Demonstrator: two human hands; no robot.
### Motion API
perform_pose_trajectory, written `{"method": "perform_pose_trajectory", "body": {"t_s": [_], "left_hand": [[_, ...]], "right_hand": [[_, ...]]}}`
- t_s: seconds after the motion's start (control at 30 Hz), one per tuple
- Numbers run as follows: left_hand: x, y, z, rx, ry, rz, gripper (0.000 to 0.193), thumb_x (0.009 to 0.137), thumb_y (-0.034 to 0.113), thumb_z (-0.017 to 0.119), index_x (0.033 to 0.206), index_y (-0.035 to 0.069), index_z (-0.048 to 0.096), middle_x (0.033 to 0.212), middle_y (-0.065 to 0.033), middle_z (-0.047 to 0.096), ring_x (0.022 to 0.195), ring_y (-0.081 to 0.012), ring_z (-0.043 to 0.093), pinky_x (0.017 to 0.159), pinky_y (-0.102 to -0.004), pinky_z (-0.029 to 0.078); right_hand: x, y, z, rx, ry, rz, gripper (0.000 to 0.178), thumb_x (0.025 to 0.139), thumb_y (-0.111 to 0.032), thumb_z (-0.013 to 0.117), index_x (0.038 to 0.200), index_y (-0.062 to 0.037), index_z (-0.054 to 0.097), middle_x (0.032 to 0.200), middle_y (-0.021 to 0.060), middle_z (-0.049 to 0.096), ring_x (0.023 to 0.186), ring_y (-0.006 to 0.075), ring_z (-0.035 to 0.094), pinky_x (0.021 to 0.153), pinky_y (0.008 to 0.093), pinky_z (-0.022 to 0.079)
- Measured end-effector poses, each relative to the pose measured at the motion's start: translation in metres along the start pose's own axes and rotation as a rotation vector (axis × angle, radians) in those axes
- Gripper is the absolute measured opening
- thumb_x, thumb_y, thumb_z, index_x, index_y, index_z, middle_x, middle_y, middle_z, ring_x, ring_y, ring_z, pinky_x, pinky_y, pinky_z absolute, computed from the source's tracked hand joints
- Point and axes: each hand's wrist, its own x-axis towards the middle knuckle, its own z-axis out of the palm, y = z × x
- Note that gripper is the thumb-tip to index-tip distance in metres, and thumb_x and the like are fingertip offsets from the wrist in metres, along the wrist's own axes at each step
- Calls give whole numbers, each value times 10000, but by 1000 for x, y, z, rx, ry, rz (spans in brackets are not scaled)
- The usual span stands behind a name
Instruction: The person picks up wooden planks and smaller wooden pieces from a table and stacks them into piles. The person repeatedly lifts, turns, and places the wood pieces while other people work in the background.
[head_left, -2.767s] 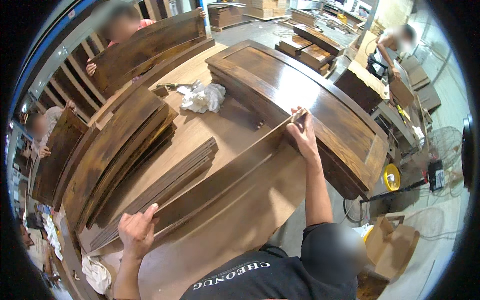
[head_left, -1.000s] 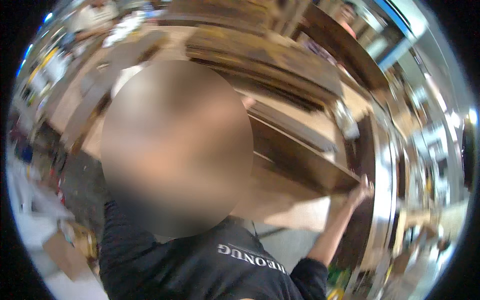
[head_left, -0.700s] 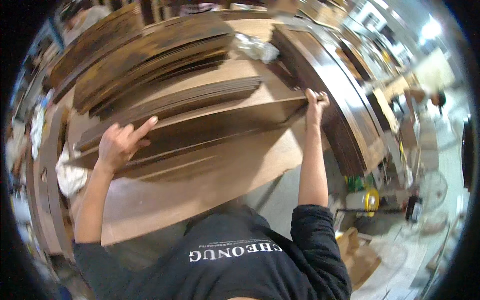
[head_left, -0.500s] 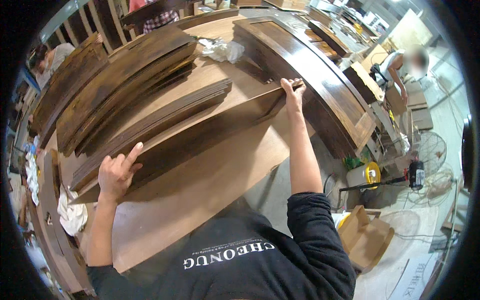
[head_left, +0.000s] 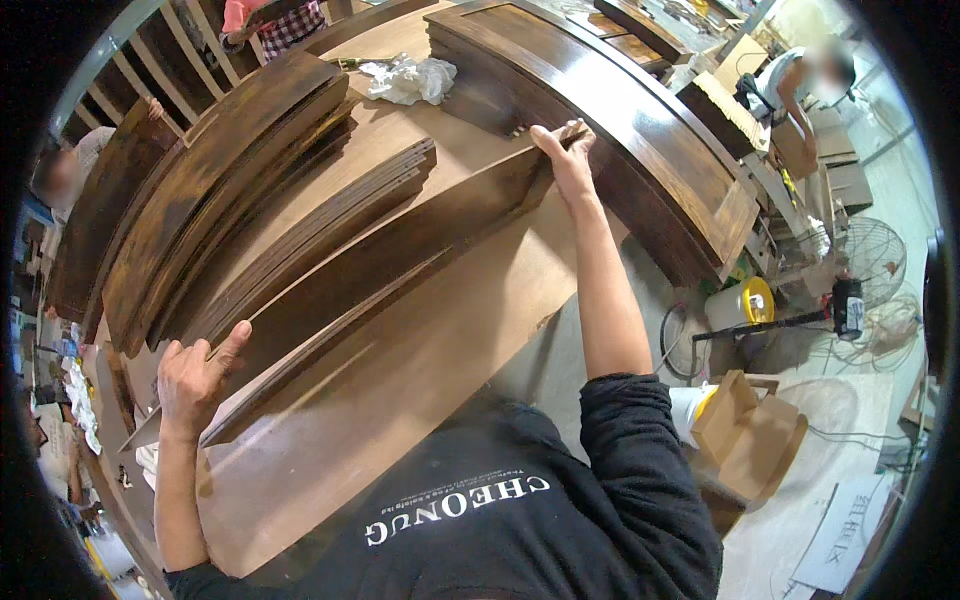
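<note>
A long dark-brown wooden board [head_left: 370, 272] lies between my hands, standing tilted on its long edge above the pale plywood tabletop [head_left: 400, 400]. My right hand [head_left: 568, 165] grips its far right end, thumb on the near side. At the near left end, my left hand [head_left: 195, 388] is closed over the upper edge, one finger stretched along it. Just beyond the board is a row of thin dark boards [head_left: 330, 225] standing on edge. My left hand hides part of the held board's left end.
Thicker dark boards [head_left: 230, 160] stand at the back left. A glossy dark panel stack [head_left: 600, 110] is on the right, with crumpled white wrapping [head_left: 410, 78] beside it. Right of the table are a yellow-rimmed bucket [head_left: 742, 303], a fan [head_left: 865, 262] and a cardboard box [head_left: 750, 440]. Other people work around.
The board's lower edge has come nearer to me, so its face is tilted further and shows more light. Both hands keep their grip. The whole view has also shifted slightly.
</note>
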Motion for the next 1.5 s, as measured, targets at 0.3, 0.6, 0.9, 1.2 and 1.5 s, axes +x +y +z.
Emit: {"method": "perform_pose_trajectory", "body": {"t_s": [0.3,0.6,0.9,1.2,1.5], "left_hand": [[-18,16,39,-101,42,-74,616,744,135,714,1324,216,523,579,-33,350,508,-195,403,535,-339,322],[16,17,60,-115,2,-343,706,702,296,756,1330,146,471,726,-59,596,681,-246,584,720,-371,432],[8,84,86,-4,332,-803,746,762,314,716,1397,160,356,1396,-103,359,1372,-278,243,1090,-525,193],[-212,71,179,-42,489,-1804,810,730,41,671,1415,-30,244,1454,-269,243,1347,-393,246,1111,-423,246],[-214,60,206,-184,-48,-1873,795,663,119,758,1357,75,374,1503,-151,235,1270,-348,411,1015,-449,389]], "right_hand": [[-4,-5,4,107,-43,5,849,714,-492,751,1237,-23,275,1118,71,382,1092,189,397,976,330,340],[37,28,15,-12,47,-103,923,599,-473,832,1238,-19,344,1155,114,423,1110,232,409,1000,370,327],[44,19,36,71,143,-187,363,714,-206,773,846,-53,472,843,39,443,834,183,435,838,341,387],[63,40,36,-17,91,-187,651,722,-375,770,1113,-16,393,1055,120,439,953,237,447,910,386,393],[34,30,49,-643,439,-665,629,806,-464,680,1157,23,492,1161,215,492,1081,350,449,977,464,328]]}}
